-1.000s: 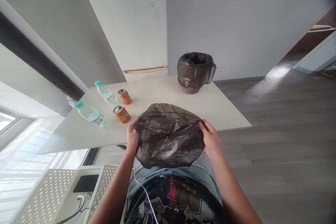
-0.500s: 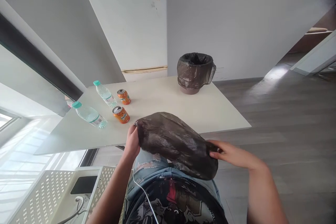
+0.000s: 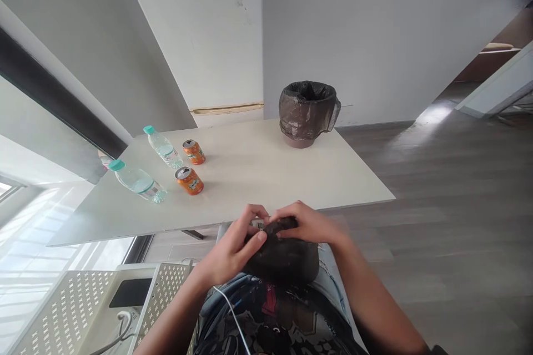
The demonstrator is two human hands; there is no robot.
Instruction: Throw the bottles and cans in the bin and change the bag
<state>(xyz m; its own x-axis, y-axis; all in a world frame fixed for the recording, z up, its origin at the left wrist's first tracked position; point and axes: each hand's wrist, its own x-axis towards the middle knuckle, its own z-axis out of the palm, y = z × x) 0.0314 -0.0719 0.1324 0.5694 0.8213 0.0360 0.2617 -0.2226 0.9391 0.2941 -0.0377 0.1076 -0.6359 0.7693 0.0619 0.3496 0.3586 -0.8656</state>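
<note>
A dark plastic bag point(image 3: 283, 258) hangs bunched against my lap, just below the near edge of the white table point(image 3: 250, 177). My left hand point(image 3: 233, 247) and my right hand point(image 3: 306, 224) meet at its top, and both pinch the gathered neck of the bag with closed fingers. Farther back on the table stands a small bin point(image 3: 307, 113) lined with a similar dark bag.
Two clear water bottles point(image 3: 135, 180) point(image 3: 161, 147) and two orange drink cans point(image 3: 189, 180) point(image 3: 194, 151) lie at the table's left. A white fridge point(image 3: 208, 39) stands behind. A perforated white rack point(image 3: 83, 310) sits at lower left. Grey wooden floor extends to the right.
The bag was spread wide between my hands. It has collapsed into a small bundle, and both hands have come together at its top near my lap.
</note>
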